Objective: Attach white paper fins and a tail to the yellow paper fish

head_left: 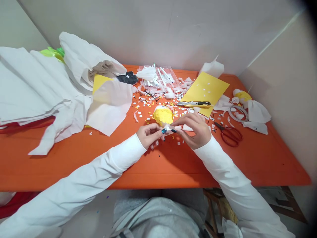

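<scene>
My left hand [149, 134] and my right hand [194, 129] meet over the middle of the orange table [74, 162]. Both pinch a small white piece of paper [168, 129] between thumb and fingertips. Just behind it lies a round yellow-and-white paper ball [162, 115]. Both arms wear white sleeves.
A heap of white paper sheets [37, 89] covers the left side. A yellow sheet [205, 91] with a utility knife [194, 104] on it lies behind my right hand. Red scissors [229, 134] and a tape roll [238, 113] lie to the right. Paper scraps litter the middle.
</scene>
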Demonstrator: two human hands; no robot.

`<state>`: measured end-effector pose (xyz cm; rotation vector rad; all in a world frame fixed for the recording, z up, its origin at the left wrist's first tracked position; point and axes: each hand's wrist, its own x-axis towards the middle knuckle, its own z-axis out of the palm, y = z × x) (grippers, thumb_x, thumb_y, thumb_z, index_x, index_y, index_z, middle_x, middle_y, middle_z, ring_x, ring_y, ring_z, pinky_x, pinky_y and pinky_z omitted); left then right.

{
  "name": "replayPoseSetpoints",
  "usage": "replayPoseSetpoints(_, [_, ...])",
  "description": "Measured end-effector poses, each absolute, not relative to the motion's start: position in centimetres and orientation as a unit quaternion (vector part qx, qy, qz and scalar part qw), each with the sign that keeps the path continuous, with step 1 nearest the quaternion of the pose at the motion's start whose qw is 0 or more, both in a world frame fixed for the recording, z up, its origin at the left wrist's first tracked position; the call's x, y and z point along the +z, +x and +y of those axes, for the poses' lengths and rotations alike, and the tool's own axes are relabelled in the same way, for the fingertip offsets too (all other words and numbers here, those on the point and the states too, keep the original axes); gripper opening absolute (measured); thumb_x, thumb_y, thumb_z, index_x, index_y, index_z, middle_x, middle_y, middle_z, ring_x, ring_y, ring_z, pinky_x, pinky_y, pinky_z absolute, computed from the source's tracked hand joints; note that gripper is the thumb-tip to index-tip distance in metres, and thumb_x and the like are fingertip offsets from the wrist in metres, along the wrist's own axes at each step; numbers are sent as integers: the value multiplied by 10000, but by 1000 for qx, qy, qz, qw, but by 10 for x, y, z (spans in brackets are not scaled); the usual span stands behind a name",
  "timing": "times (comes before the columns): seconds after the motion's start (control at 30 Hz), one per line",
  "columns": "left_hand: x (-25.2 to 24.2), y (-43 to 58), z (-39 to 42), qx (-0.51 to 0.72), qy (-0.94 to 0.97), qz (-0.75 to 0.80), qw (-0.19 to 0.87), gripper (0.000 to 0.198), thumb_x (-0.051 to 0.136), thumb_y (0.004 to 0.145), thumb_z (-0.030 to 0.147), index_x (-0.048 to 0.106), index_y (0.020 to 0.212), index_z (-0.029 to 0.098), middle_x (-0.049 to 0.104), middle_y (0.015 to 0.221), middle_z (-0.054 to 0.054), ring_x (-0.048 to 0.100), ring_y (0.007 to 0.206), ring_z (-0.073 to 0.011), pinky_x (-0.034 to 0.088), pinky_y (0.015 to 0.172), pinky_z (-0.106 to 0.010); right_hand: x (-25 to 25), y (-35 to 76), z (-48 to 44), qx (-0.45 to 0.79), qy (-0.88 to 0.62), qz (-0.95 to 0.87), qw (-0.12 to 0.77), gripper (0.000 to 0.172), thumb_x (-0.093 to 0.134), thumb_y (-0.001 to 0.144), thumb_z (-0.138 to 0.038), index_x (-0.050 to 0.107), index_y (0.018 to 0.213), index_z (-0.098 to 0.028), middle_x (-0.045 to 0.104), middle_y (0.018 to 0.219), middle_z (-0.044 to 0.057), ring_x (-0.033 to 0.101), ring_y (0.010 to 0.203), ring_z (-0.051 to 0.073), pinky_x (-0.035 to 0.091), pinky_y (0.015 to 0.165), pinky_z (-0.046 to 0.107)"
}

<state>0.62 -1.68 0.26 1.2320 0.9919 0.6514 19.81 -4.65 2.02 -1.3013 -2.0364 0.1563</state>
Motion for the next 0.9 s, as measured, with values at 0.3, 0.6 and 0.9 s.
replayPoseSetpoints(0.3, [5,4,-19,314,543,384,678,401,648,702,513,608,805,128,581,627,18,457,410,-33,348,315,-118,-5,198,-35,526,-470,-513,489,515,705,608,-587,528,924,-221,618,818,23,590,774,162,454,703,302])
replayPoseSetpoints(0.6, [2,5,-21,322,602,413,603,414,655,691,517,565,826,136,568,618,21,443,380,-48,329,282,-144,-4,192,-37,554,-471,-520,448,389,751,605,-457,619,831,-170,641,788,37,575,701,138,445,670,288])
replayPoseSetpoints(0.9, [-6,8,-19,336,625,414,571,347,630,713,473,536,789,148,528,591,35,464,435,-63,364,369,-170,-8,183,-39,516,-487,-540,452,343,730,638,-384,634,865,-146,663,750,39,575,644,123,465,615,263])
